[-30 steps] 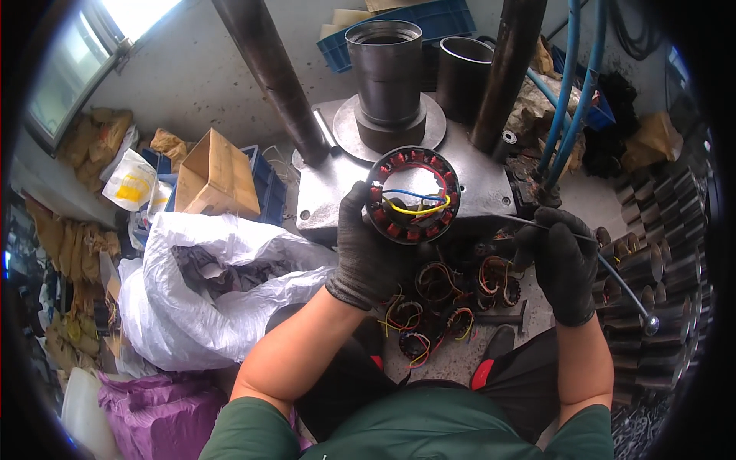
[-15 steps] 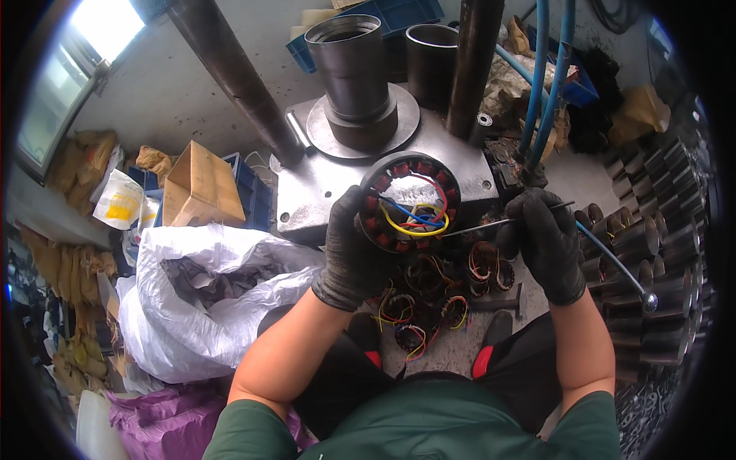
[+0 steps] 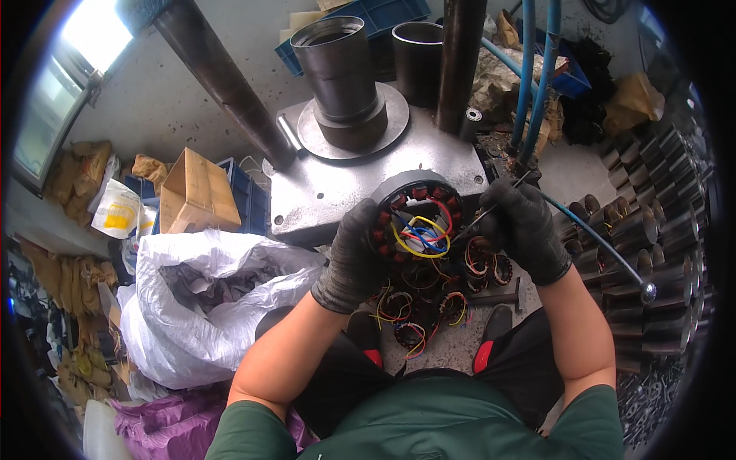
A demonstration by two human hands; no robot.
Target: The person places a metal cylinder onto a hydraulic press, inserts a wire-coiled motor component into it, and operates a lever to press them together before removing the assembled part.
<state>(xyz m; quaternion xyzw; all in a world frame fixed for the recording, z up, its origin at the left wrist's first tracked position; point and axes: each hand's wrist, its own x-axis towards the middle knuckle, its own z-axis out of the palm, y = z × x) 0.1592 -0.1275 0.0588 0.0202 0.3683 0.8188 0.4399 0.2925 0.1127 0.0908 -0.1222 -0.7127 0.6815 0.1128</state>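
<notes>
My left hand, in a dark work glove, is closed around the left side of a motor stator. The stator is a dark ring with red windings inside, tilted toward me. Red, blue and yellow wires loop across its opening. My right hand, gloved too, is closed on a thin metal rod. One end of the rod points at the stator's right side; whether it touches is unclear. Its other end sticks out above my fingers. Below, more wired stators lie on the floor between my feet.
Ahead stands a metal press base with a steel cylinder on a round plate. A white sack and a cardboard box are at left. Rows of metal tubes stand at right, near a ball-ended lever.
The stator has moved slightly right and down and tilted more. My right hand has drawn closer to it, and the rod now slants more steeply. The whole view has shifted a little.
</notes>
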